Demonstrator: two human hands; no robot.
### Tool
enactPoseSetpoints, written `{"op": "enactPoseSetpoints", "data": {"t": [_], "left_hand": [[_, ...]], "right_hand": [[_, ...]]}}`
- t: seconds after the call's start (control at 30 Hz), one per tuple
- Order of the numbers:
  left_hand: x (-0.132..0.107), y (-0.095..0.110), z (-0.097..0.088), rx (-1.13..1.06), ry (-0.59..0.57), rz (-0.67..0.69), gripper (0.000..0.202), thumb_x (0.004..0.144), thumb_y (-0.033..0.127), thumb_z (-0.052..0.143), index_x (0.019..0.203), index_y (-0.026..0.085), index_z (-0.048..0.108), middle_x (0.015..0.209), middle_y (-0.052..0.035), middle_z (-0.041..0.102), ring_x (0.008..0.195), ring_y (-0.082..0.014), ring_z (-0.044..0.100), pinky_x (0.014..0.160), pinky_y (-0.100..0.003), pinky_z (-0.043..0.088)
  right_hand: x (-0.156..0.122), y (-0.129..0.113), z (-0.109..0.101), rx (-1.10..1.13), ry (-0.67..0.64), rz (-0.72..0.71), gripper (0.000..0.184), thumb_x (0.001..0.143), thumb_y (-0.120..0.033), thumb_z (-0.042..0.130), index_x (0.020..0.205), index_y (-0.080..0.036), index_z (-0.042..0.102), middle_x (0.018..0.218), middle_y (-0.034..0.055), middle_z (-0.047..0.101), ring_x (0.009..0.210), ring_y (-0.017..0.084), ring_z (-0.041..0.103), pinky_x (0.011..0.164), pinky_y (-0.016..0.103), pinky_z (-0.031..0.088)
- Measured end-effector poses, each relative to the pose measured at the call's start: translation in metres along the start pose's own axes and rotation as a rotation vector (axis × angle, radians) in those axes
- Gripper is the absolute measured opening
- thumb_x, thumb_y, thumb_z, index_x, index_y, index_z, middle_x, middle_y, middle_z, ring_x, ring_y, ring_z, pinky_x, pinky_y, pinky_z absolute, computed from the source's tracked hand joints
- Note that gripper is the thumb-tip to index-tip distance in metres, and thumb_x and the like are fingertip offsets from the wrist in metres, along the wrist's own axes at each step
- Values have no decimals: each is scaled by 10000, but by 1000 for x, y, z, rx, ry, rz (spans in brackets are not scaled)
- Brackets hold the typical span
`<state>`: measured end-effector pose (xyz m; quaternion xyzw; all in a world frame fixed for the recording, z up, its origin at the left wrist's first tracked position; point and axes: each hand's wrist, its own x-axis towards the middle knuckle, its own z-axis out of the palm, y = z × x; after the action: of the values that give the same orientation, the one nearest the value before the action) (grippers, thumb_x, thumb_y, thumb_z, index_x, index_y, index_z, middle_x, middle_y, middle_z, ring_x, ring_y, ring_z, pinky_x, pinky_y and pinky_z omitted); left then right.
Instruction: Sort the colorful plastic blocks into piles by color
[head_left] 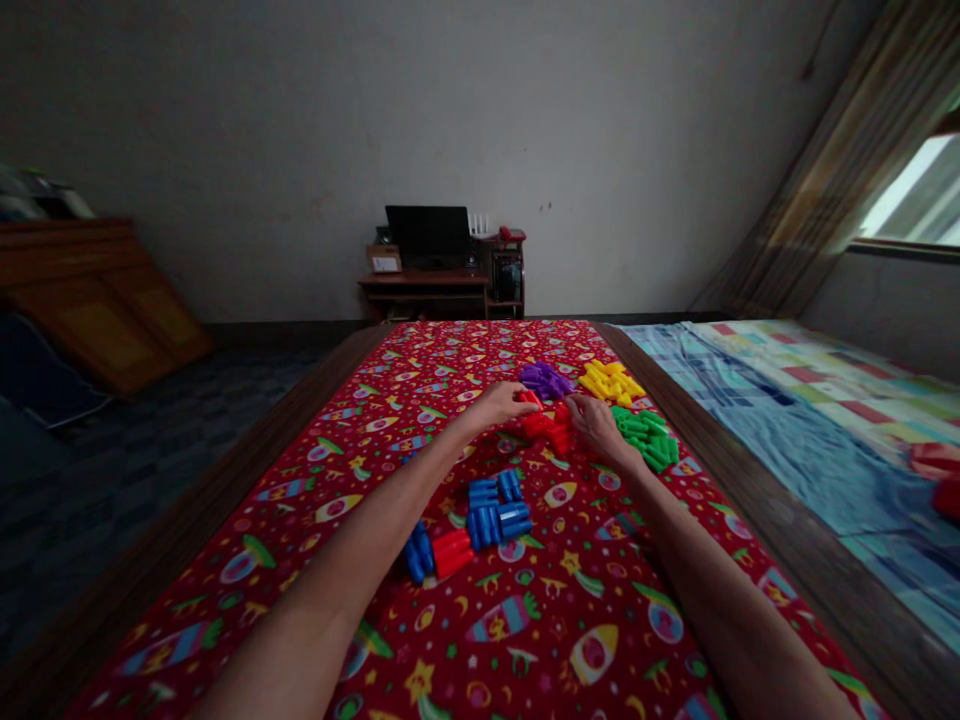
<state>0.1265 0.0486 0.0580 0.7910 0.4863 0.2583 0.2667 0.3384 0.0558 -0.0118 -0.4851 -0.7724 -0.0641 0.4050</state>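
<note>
My left hand (501, 403) reaches to the left side of a small pile of red plastic toy blocks (547, 430), its fingers closed on one red block (530, 399). On the pile's right side, my right hand (598, 422) has its fingers bent and closed at the red blocks; its grip is partly hidden. Nearer to me lie blue blocks (499, 520) grouped in short rows. A row of red blocks (452, 553) touches them, with more blue blocks (418, 552) at its left end, partly behind my left forearm.
Purple blocks (546, 380), yellow blocks (610, 382) and green blocks (646, 438) lie in separate piles around the red one. A red patterned cloth (517, 640) covers the table. A bed (795, 430) adjoins on the right; a desk with a monitor (429, 237) stands beyond.
</note>
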Motion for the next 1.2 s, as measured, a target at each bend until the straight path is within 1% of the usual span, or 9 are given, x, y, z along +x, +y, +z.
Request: {"op": "enactPoseSetpoints", "data": {"t": [0.1, 0.33, 0.5, 0.67, 0.83, 0.9, 1.0, 1.1, 1.2], "left_hand": [[25, -3, 5, 2, -2, 12, 279, 766, 325, 521, 820, 110, 690, 610, 13, 592, 558, -113, 492, 511, -198, 351], [39, 2, 33, 126, -39, 13, 338, 782, 218, 457, 458, 150, 526, 428, 34, 395, 490, -113, 392, 508, -235, 306], [26, 3, 21, 214, 34, 48, 315, 830, 231, 449, 614, 134, 657, 618, -38, 610, 680, -168, 550, 677, -254, 413], [-29, -15, -40, 280, 56, 40, 327, 846, 281, 451, 956, 146, 727, 1003, -87, 716, 939, -210, 625, 867, -283, 448], [-120, -40, -88, 311, -45, -71, 382, 844, 398, 471, 1038, 171, 709, 1083, -80, 707, 983, -223, 634, 899, -307, 466], [-154, -45, -91, 295, -108, -98, 361, 832, 429, 509, 1023, 198, 710, 1046, -62, 709, 968, -216, 636, 890, -301, 474], [-187, -47, -80, 279, -162, -69, 350, 779, 432, 602, 1039, 218, 697, 1059, -57, 692, 994, -218, 626, 903, -303, 472], [-195, -45, -67, 309, -110, -57, 290, 789, 385, 592, 997, 211, 693, 1030, -60, 689, 978, -215, 630, 910, -314, 471], [-190, -42, -59, 299, -31, -65, 256, 814, 382, 562, 941, 202, 693, 999, -64, 701, 955, -222, 644, 903, -325, 481]], "right_hand": [[1, 3, 4, -5, 54, -26, 294, 940, -319, 385, 977, -204, 653, 778, 77, 679, 727, 203, 606, 721, 326, 480], [-2, -1, 1, -48, 30, -72, 263, 934, -281, 423, 1012, -186, 656, 896, 98, 703, 838, 208, 628, 795, 329, 491], [5, -22, -21, -26, -84, -8, 277, 944, -257, 406, 969, -173, 669, 892, 126, 701, 862, 232, 628, 832, 351, 475], [19, -69, -50, 122, -129, -78, 242, 930, -232, 446, 969, -171, 677, 856, 102, 702, 826, 209, 638, 779, 308, 464], [-1, -145, -66, 325, -539, -433, 187, 927, -192, 485, 902, -170, 669, 753, 38, 678, 647, 118, 582, 616, 218, 399], [-22, -171, -62, 338, -679, -634, 124, 915, -214, 536, 916, -169, 652, 783, 41, 674, 691, 123, 585, 645, 226, 406], [-50, -193, -50, 181, -728, -794, 120, 881, -194, 584, 986, -159, 630, 837, 71, 668, 795, 168, 594, 736, 282, 431], [-55, -195, -43, 78, -697, -832, 224, 886, -161, 550, 1106, -150, 595, 878, 86, 667, 848, 193, 598, 779, 316, 432], [-35, -183, -46, 63, -629, -749, 220, 920, -214, 521, 1125, -162, 581, 941, 94, 672, 891, 199, 604, 794, 320, 427]]}}
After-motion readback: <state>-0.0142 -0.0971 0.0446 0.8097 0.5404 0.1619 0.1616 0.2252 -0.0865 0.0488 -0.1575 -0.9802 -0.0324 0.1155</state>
